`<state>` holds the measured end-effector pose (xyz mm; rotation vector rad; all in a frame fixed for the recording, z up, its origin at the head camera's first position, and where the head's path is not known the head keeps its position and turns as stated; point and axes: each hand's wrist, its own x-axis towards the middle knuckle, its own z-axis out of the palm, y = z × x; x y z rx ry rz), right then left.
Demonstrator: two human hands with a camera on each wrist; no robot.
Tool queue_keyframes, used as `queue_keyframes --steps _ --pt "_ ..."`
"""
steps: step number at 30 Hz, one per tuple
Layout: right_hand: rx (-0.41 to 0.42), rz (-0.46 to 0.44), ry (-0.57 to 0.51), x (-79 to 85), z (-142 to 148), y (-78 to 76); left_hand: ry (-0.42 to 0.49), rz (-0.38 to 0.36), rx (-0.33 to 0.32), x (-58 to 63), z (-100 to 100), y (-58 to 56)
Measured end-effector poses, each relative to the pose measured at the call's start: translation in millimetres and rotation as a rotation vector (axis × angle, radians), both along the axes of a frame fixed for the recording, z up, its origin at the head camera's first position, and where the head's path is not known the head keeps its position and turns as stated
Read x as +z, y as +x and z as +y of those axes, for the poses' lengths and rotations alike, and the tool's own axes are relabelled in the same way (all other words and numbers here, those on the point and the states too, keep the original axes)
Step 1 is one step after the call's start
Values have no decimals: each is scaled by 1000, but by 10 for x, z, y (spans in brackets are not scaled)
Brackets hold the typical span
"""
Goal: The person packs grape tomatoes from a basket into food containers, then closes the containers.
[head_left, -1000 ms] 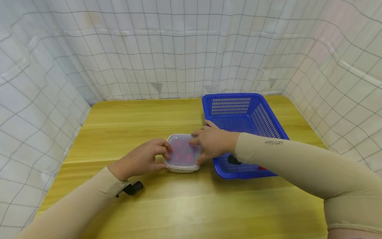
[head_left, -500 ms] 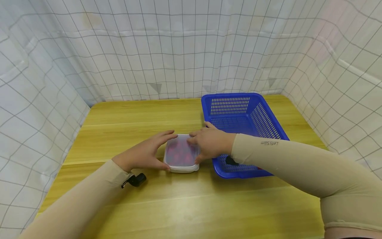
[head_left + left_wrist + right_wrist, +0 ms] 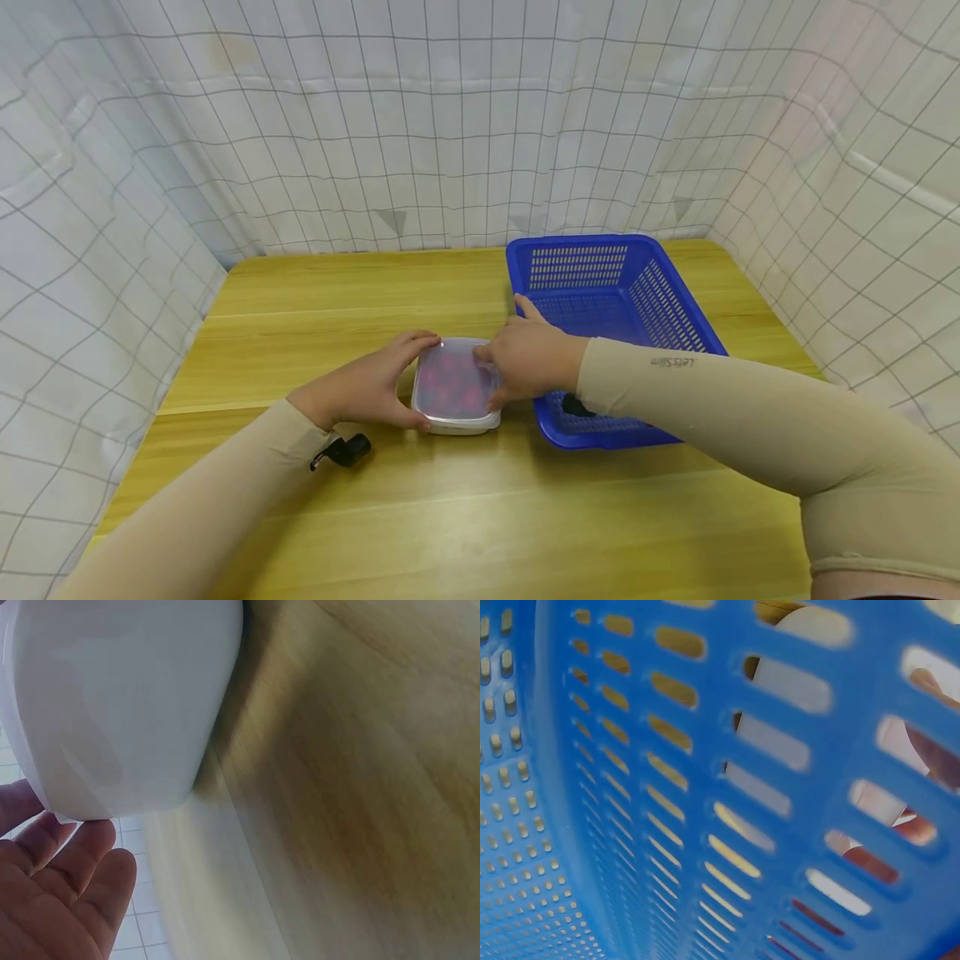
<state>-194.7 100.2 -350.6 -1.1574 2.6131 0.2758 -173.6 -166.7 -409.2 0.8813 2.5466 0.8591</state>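
A white food container (image 3: pixel 461 428) stands on the wooden table, its translucent lid (image 3: pixel 452 379) on top with red contents showing through. My left hand (image 3: pixel 363 385) spans the container's left side, thumb at the front corner and fingers at the back corner. In the left wrist view, the fingertips of that hand (image 3: pixel 64 889) meet the rim of the container (image 3: pixel 120 697). My right hand (image 3: pixel 531 354) holds the right edge, one finger bent over the lid and the thumb low at the side. Through the basket slots, parts of this hand (image 3: pixel 930 754) show in the right wrist view.
A blue slotted plastic basket (image 3: pixel 577 241) stands close on the right, under my right wrist and forearm. Its wall (image 3: pixel 555 750) fills the right wrist view. White grid-patterned curtains (image 3: pixel 465 125) enclose the table (image 3: pixel 465 517) at the back and both sides.
My left fingers have moved off the lid and spread around the container's left side. One finger of the right hand is raised more toward the basket rim. The container has barely moved.
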Motion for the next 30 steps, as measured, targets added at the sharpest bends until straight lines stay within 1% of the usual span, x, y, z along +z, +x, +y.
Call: queue_keyframes --steps 6,12,17,20,26,30 --pt "-6 -35 -12 -19 -30 -30 20 -17 1 -7 -5 0" --pt "8 -99 -59 -40 -56 -82 -11 20 -22 -13 21 -14" --pt "40 -129 -106 -31 -88 -116 -26 26 -23 2 25 -21" --pt "34 -143 -132 -39 -100 -134 -31 28 -26 7 26 -27" --pt "-18 -119 -134 -55 -104 -152 -37 11 -20 22 36 -30" --pt "-9 -117 -142 -61 -121 -146 -35 3 -15 20 31 -28"
